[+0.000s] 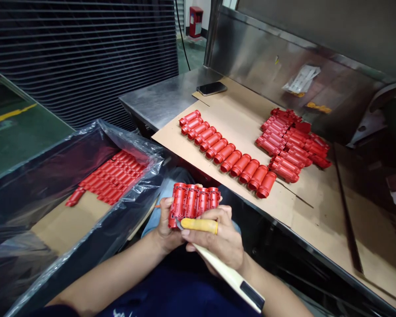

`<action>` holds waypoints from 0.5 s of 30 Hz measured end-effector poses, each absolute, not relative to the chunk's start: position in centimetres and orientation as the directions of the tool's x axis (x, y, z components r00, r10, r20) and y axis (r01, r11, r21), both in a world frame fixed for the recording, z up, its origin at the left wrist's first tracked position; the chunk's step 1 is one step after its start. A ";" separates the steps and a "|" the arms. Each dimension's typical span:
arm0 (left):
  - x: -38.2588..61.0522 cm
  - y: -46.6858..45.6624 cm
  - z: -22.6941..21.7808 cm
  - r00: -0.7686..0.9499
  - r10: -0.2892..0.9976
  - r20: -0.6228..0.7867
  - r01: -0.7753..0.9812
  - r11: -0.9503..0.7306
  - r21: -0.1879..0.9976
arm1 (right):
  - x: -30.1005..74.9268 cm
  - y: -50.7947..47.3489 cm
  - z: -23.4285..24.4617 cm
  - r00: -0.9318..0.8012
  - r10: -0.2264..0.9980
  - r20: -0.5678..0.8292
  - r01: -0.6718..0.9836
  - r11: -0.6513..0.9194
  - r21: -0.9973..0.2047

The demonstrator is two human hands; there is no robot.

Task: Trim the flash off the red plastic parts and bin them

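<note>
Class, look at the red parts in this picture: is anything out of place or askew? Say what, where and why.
In the lined box, one red part lies slanted, apart from the neat rows beside it. On the cardboard sheet, the heap is jumbled, unlike the tidy row. Nothing looks broken.

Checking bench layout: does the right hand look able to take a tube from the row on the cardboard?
Probably not yet: the right hand grips a tool, though the path to the row of tubes looks clear.

Phone point(211, 88) on steel table point(158, 99), beside cardboard sheet point(237, 119)
</note>
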State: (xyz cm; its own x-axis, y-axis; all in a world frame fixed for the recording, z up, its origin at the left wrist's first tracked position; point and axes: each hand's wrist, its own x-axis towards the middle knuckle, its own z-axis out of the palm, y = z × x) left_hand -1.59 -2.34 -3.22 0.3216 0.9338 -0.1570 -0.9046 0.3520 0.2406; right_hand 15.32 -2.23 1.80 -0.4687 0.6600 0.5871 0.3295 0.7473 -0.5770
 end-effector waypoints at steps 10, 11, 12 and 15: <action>-1.5 -2.1 -2.9 0.335 0.921 -0.196 -0.890 0.378 0.255 | 14.8 -2.1 2.0 -0.426 0.628 0.651 0.243 0.773 -0.586; -1.6 -2.1 -2.9 0.337 0.920 -0.198 -0.889 0.380 0.254 | 14.7 -2.0 2.0 -0.416 0.617 0.668 0.209 0.780 -0.590; -1.6 -2.1 -2.8 0.337 0.920 -0.200 -0.889 0.381 0.253 | 14.7 -1.9 2.0 -0.412 0.613 0.674 0.188 0.781 -0.596; -1.6 -2.1 -2.8 0.338 0.919 -0.200 -0.892 0.381 0.244 | 14.8 -1.7 2.2 -0.430 0.616 0.660 0.174 0.774 -0.609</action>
State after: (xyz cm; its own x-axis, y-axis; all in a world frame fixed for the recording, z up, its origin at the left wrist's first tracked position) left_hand -1.57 -2.12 -2.77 0.3384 0.9194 -0.2003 -0.8917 0.3813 0.2437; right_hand 14.79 -1.65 2.21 -0.4296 0.6161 0.6602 0.1744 0.7740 -0.6087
